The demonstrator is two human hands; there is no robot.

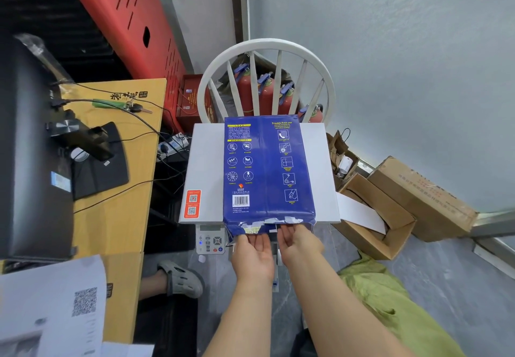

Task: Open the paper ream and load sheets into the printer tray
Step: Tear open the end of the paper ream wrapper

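Note:
A blue-wrapped paper ream (267, 167) lies flat on the white lid of the printer (204, 161), which stands on a white chair. The ream's near end is torn open, with ragged blue and white wrapper edges. My left hand (255, 253) and my right hand (299, 241) are side by side at that torn end, palms up, fingers reaching into the wrapper opening. The fingertips are hidden inside, so what they grip is not visible. The printer's control panel (210, 239) shows just left of my left hand. The paper tray is hidden below.
A wooden desk (117, 217) with a monitor (28, 147), cables and keys stands at left. Printed sheets (55, 306) lie at lower left. Open cardboard boxes (390, 217) sit on the floor at right, a green cloth (395, 301) beside them. Fire extinguishers (264, 92) stand behind the chair.

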